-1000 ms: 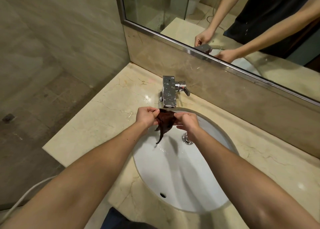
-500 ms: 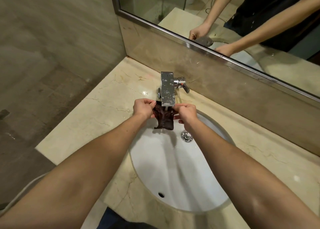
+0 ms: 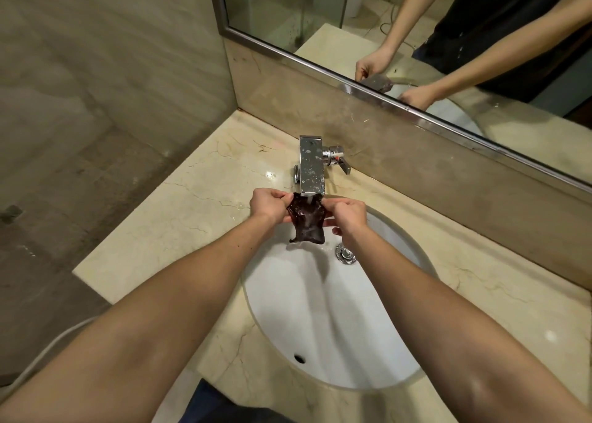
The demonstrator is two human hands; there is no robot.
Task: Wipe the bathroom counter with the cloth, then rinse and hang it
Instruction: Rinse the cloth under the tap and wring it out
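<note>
A small dark brown cloth, wet and spread out, hangs directly under the chrome faucet spout, with water running onto it. My left hand pinches its upper left corner and my right hand pinches its upper right corner. The cloth hangs over the far rim of the white oval sink, set into the beige marble counter.
The faucet lever sticks out to the right of the spout. A chrome drain plug sits in the basin. A framed mirror runs along the back wall above a marble backsplash. A white hose hangs at lower left.
The cloth went from a bunched, dangling strip to a spread sheet held under the spout. Both hands moved slightly toward the faucet, and water now runs over the cloth.
</note>
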